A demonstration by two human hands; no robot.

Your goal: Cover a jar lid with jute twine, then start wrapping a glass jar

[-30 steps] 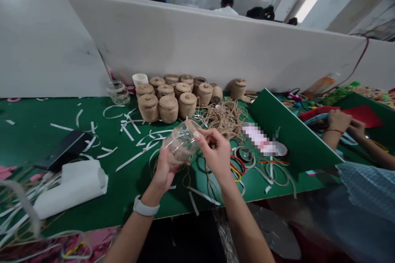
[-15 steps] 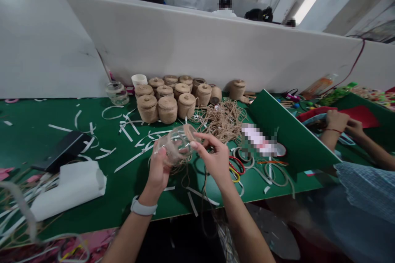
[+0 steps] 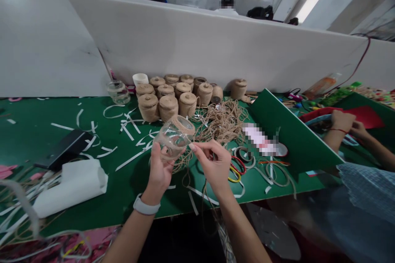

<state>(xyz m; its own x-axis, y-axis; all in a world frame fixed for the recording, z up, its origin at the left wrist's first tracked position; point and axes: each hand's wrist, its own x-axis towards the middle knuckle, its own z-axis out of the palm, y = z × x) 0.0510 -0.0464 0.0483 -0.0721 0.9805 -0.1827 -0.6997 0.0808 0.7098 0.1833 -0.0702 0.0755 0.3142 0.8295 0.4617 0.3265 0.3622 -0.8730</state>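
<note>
A clear glass jar (image 3: 173,139) lies tilted in my left hand (image 3: 160,170), whose fingers wrap its lower side. Brown twine circles the jar near its rim. My right hand (image 3: 214,162) pinches the twine (image 3: 189,168) just right of the jar, and strands hang down toward the table edge. Behind the jar stand several twine-covered jars with lids (image 3: 168,108). A tangled heap of twine (image 3: 226,121) lies to their right.
Scissors (image 3: 237,169), tape rolls (image 3: 245,157) and white strips lie right of my hands. A white roll (image 3: 69,187) and a dark box (image 3: 66,148) are at left. A green divider (image 3: 293,135) separates another person's hands (image 3: 342,125) at right.
The jar has turned in my left hand, its twine-wrapped rim now facing up and to the right. My right hand has moved slightly down and away from the rim.
</note>
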